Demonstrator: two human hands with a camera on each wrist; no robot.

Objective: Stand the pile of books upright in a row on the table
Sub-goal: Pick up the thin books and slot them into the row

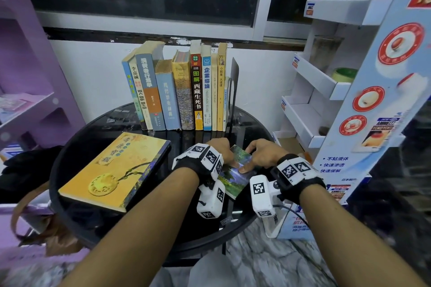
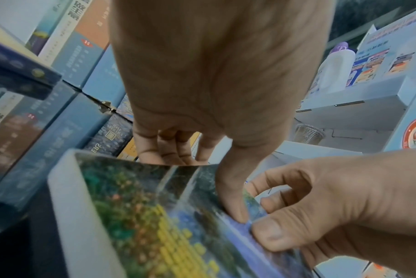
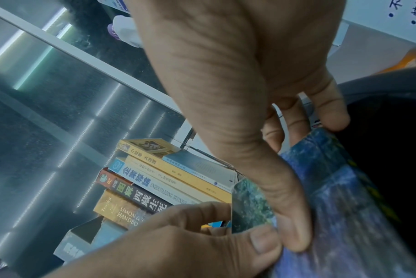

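Observation:
A book with a green and blue landscape cover (image 1: pixel 235 177) is held low over the round black table (image 1: pixel 182 144), right of centre. My left hand (image 1: pixel 227 155) grips its left side and my right hand (image 1: pixel 250 158) its right side. In the left wrist view my left hand (image 2: pixel 228 188) has its thumb on the landscape book (image 2: pixel 142 216) and its fingers curled behind the far edge. The right wrist view shows my right hand (image 3: pixel 280 188) pinching the landscape book (image 3: pixel 344 216) the same way. A large yellow book (image 1: pixel 116 168) lies flat at the left. Several books (image 1: pixel 186 91) stand upright in a row at the back.
A black bookend (image 1: pixel 234 91) stands at the right end of the row. A white cardboard display shelf (image 1: pixel 310 105) is close on the right, and a purple shelf (image 1: pixel 28 77) on the left. A brown bag (image 1: pixel 46 228) lies at the table's lower left.

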